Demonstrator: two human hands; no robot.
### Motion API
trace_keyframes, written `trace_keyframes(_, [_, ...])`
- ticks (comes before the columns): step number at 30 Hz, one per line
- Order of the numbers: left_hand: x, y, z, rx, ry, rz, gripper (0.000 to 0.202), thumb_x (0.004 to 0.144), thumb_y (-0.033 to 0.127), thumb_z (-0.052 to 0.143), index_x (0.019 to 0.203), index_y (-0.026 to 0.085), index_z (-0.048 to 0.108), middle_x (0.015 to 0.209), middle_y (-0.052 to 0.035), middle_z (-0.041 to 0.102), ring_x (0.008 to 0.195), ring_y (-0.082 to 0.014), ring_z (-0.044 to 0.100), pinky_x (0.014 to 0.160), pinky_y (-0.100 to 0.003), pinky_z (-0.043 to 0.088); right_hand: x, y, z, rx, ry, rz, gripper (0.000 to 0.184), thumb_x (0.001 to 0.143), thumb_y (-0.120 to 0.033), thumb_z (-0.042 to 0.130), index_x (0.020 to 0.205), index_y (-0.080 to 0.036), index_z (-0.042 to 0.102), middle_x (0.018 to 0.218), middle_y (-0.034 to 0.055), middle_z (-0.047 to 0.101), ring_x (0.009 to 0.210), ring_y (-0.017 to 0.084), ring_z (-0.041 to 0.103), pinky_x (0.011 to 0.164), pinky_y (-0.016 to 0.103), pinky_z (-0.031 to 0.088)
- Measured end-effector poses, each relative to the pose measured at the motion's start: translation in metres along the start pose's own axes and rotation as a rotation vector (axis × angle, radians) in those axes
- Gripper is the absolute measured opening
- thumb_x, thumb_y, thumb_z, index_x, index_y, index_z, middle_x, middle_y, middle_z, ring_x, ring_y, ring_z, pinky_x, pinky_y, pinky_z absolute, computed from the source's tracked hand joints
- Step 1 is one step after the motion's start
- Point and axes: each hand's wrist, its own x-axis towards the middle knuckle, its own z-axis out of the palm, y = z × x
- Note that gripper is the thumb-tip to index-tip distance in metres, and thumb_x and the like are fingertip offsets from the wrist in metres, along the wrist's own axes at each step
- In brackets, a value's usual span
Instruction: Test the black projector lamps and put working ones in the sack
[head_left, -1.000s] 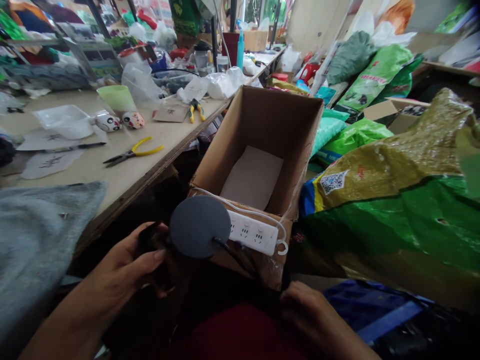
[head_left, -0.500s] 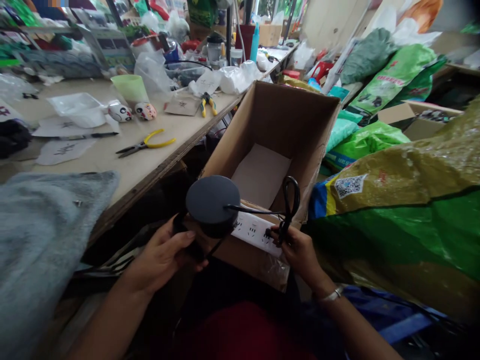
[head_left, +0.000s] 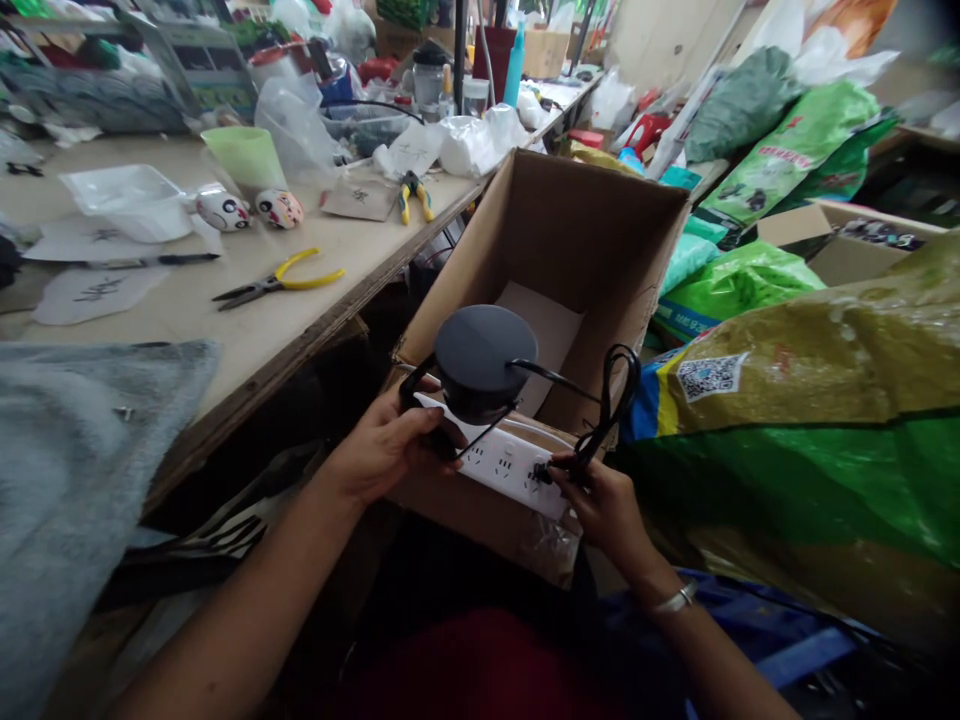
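My left hand (head_left: 397, 445) is closed round the dark arm of a black device with a round disc (head_left: 486, 350); its exact kind does not show. A thin black cord runs from the disc to a folded cable bundle (head_left: 611, 395). In my right hand (head_left: 607, 505) I pinch a black plug (head_left: 541, 472) at the right-hand socket of a white power strip (head_left: 491, 458). The fingers partly hide the plug, and I cannot tell how deep it sits. The strip lies along the near edge of an open cardboard box (head_left: 592, 215).
Yellow-handled pliers (head_left: 281, 280) and a second pair of pliers (head_left: 412, 197) lie on the workbench (head_left: 337, 240) at left, near a green cup (head_left: 244, 160). A grey cloth (head_left: 97, 440) covers the near corner. Large packed sacks (head_left: 825, 430) crowd the right side.
The black device has moved right and slightly up with my left hand, and now hangs above the power strip. My right hand stays at the right-hand socket, with the plug against it.
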Motion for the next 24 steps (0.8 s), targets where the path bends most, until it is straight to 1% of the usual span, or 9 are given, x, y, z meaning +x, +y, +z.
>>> trace_keyframes(3, [0.009, -0.002, 0.002, -0.018, -0.025, -0.032, 0.031, 0.074, 0.022, 0.065, 0.095, 0.020, 0.042, 0.066, -0.0008, 0.069, 0.050, -0.0185, 0.065, 0.043, -0.026, 0.053, 0.000, -0.002, 0.000, -0.008, -0.033, -0.030, 0.015, 0.085, -0.027, 0.056, 0.092, -0.016, 0.064, 0.081, 0.0072, 0.070, 0.071, 0.021, 0.067, 0.065, 0.030, 0.055])
trace_keyframes(6, [0.020, -0.004, 0.002, -0.042, -0.039, -0.011, 0.032, 0.073, 0.021, 0.065, 0.095, 0.020, 0.042, 0.068, -0.0004, 0.069, 0.052, -0.0186, 0.066, 0.046, -0.028, 0.054, -0.004, -0.006, 0.006, -0.036, -0.086, -0.147, 0.016, 0.089, -0.023, 0.049, 0.097, -0.018, 0.062, 0.089, 0.0078, 0.068, 0.080, 0.021, 0.067, 0.070, 0.030, 0.055])
trace_keyframes(9, [0.031, -0.003, 0.001, -0.011, -0.049, 0.045, 0.031, 0.073, 0.023, 0.067, 0.093, 0.019, 0.043, 0.068, -0.0015, 0.069, 0.052, -0.0177, 0.065, 0.046, -0.027, 0.054, -0.010, -0.006, 0.016, -0.079, -0.078, -0.239, 0.020, 0.091, -0.018, 0.042, 0.098, -0.018, 0.061, 0.084, 0.0090, 0.066, 0.077, 0.020, 0.066, 0.066, 0.029, 0.055])
trace_keyframes(13, [0.045, 0.005, 0.002, 0.083, -0.048, 0.117, 0.027, 0.075, 0.023, 0.067, 0.092, 0.018, 0.046, 0.067, -0.0019, 0.068, 0.053, -0.0159, 0.063, 0.046, -0.026, 0.053, -0.015, 0.000, 0.026, -0.065, -0.041, -0.237, 0.024, 0.089, -0.009, 0.041, 0.101, -0.019, 0.059, 0.088, 0.0089, 0.065, 0.080, 0.020, 0.065, 0.066, 0.029, 0.055])
trace_keyframes(15, [0.050, 0.010, 0.004, 0.108, -0.049, 0.142, 0.028, 0.075, 0.023, 0.068, 0.092, 0.018, 0.046, 0.066, -0.0020, 0.068, 0.052, -0.0163, 0.063, 0.046, -0.027, 0.053, -0.015, 0.001, 0.027, -0.037, -0.030, -0.242, 0.027, 0.088, -0.007, 0.042, 0.105, -0.019, 0.058, 0.090, 0.0087, 0.064, 0.083, 0.020, 0.064, 0.067, 0.029, 0.055])
trace_keyframes(17, [0.054, 0.014, 0.007, 0.125, -0.045, 0.159, 0.030, 0.074, 0.024, 0.069, 0.092, 0.019, 0.046, 0.067, -0.0025, 0.069, 0.052, -0.0172, 0.063, 0.047, -0.028, 0.053, -0.014, 0.000, 0.027, 0.001, -0.017, -0.243, 0.027, 0.088, -0.007, 0.042, 0.105, -0.020, 0.059, 0.087, 0.0073, 0.063, 0.080, 0.019, 0.064, 0.065, 0.027, 0.054])
trace_keyframes(19, [0.056, 0.014, 0.010, 0.138, -0.050, 0.177, 0.028, 0.073, 0.026, 0.071, 0.089, 0.018, 0.049, 0.067, -0.0028, 0.069, 0.054, -0.0179, 0.063, 0.047, -0.028, 0.052, -0.014, -0.002, 0.027, 0.044, -0.001, -0.231, 0.027, 0.088, -0.008, 0.042, 0.103, -0.021, 0.059, 0.087, 0.0064, 0.062, 0.078, 0.018, 0.063, 0.065, 0.026, 0.053])
trace_keyframes(21, [0.058, 0.013, 0.012, 0.138, -0.075, 0.193, 0.026, 0.073, 0.028, 0.071, 0.085, 0.017, 0.052, 0.067, -0.0027, 0.069, 0.054, -0.0181, 0.062, 0.047, -0.029, 0.052, -0.015, -0.003, 0.028, 0.080, 0.014, -0.206, 0.026, 0.088, -0.009, 0.042, 0.102, -0.022, 0.060, 0.091, 0.0072, 0.062, 0.082, 0.018, 0.063, 0.068, 0.026, 0.053])
trace_keyframes(24, [0.060, 0.008, 0.015, 0.136, -0.121, 0.212, 0.020, 0.076, 0.030, 0.068, 0.083, 0.015, 0.057, 0.070, -0.0040, 0.068, 0.057, -0.0175, 0.062, 0.048, -0.029, 0.051, -0.015, -0.003, 0.031, 0.102, 0.055, -0.167, 0.021, 0.085, -0.010, 0.047, 0.097, -0.021, 0.060, 0.096, 0.0083, 0.061, 0.088, 0.020, 0.062, 0.072, 0.027, 0.054])
